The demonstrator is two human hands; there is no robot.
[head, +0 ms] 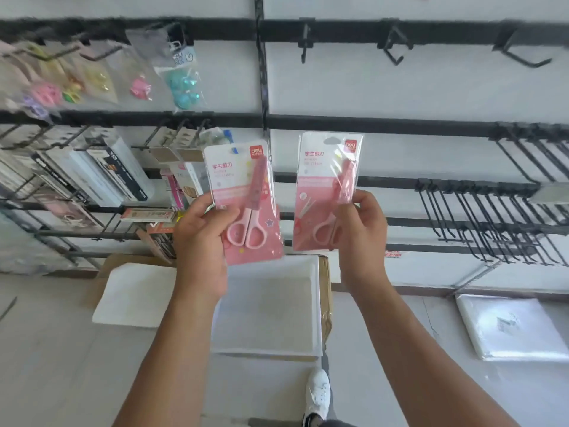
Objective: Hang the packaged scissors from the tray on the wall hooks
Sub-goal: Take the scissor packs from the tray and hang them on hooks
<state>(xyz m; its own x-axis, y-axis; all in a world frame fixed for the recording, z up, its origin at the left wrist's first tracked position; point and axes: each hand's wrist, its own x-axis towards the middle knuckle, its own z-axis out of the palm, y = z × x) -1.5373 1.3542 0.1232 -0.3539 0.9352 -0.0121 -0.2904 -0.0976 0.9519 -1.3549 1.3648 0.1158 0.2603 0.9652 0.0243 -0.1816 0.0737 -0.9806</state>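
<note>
Up front, left hand, right hand, two "deli" scissors packs

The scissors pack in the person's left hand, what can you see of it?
The left scissors pack is a pink card in glossy clear plastic, with a red logo tag and a hang hole at the top. It holds pink-handled scissors, blades capped and pointing up. It is upright, tilted slightly, in front of the wall racks, unhung. Only the left hand touches it, gripping its lower left edge.

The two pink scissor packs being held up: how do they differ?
The left pack tilts slightly and sits lower; the right pack is higher and straighter. The left hand grips its pack's lower edge; the right hand pinches its pack's side. Both show the same pink card and red logo.
</note>
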